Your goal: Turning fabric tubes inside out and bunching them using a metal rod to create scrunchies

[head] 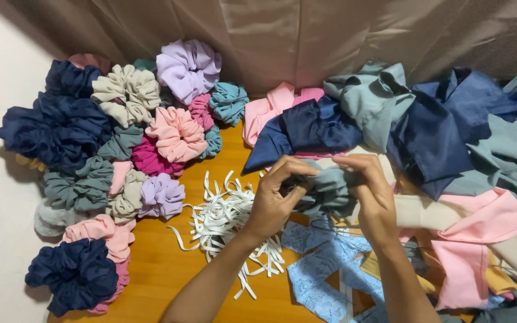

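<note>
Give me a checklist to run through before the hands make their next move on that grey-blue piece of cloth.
1. Both hands on the cloth: ok. The left hand and right hand pinch the grey-blue cloth between them.
2. Cloth bunched up: ok, it is gathered between the fingers.
3. Needle or thread in hand: cannot tell, too small to see.
4. White elastic strips within reach: ok, they lie on the wooden table beside the left wrist.
5. Finished scrunchies out of the way: ok, piled to the left.
6. Loose fabric pieces apart from the hands: not ok, they crowd the right hand.
</note>
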